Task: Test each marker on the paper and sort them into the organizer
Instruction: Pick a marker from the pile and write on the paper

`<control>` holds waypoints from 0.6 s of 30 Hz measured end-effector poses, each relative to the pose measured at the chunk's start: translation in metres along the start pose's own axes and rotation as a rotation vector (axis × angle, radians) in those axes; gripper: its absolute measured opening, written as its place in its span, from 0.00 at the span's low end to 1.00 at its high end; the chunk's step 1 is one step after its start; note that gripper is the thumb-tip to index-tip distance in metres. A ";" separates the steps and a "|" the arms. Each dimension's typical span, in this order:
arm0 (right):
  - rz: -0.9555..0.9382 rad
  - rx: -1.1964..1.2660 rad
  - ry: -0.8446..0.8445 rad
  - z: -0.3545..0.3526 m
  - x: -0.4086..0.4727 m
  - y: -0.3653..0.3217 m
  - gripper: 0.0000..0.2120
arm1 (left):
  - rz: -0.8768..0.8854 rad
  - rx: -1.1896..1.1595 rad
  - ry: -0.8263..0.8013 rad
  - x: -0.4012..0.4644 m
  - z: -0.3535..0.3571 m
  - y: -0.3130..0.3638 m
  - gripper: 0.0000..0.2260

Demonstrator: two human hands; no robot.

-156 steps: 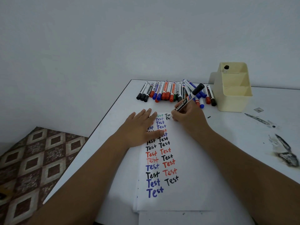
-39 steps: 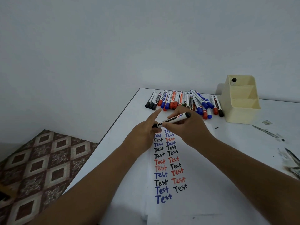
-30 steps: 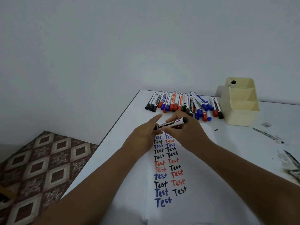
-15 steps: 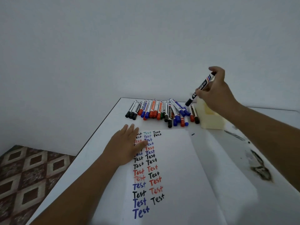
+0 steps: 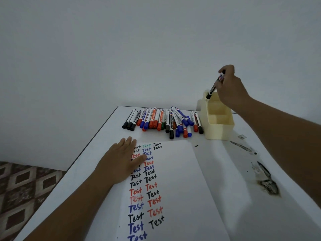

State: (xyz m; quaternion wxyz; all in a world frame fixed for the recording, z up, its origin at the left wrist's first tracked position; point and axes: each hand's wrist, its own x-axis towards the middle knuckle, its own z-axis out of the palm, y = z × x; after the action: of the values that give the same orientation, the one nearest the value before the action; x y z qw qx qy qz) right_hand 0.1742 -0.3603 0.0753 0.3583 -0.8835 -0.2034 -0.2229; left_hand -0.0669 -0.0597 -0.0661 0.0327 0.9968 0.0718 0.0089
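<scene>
Right hand [image 5: 229,89] raised over the far end of the organizer [image 5: 218,126], fingers curled round the upper barrel of a black marker [image 5: 215,85]; capped end pointed down and a little toward the left, dipping at the rim of the farthest compartment. Long axis of the marker steep, close to upright, so the coming move judged a short drop straight down into that compartment. Left hand [image 5: 121,164] flat on the paper [image 5: 177,180], fingers spread and straight, covering part of the left column of written words. Right hand plainly the nearer to the organizer; left hand well apart from it. Row of untested markers [image 5: 161,120] on the table [image 5: 225,164] between paper and wall, just left of the organizer, caps toward the viewer. Inside of the farthest compartment hidden behind hand and marker; contents impossible to tell. Marker's upper end buried in the fingers. Right forearm cut off at the frame edge.
</scene>
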 end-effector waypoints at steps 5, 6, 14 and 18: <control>0.042 -0.088 -0.149 0.014 0.006 0.015 0.13 | -0.010 -0.014 -0.025 0.002 0.000 -0.001 0.41; 0.054 -0.101 -0.175 0.016 0.006 0.017 0.14 | -0.009 -0.015 -0.023 0.002 0.001 -0.001 0.41; 0.135 -0.307 -0.264 0.027 0.001 0.025 0.18 | -0.004 -0.027 -0.015 0.005 0.004 -0.003 0.42; 0.006 -0.437 -0.233 0.027 -0.013 0.012 0.29 | -0.004 -0.040 -0.001 0.005 0.004 -0.004 0.41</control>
State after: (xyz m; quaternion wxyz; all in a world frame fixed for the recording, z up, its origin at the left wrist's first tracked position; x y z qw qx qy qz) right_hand 0.1768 -0.3512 0.0445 0.1336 -0.9603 -0.1880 -0.1571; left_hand -0.0629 -0.0555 -0.0707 0.0527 0.9958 0.0736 0.0097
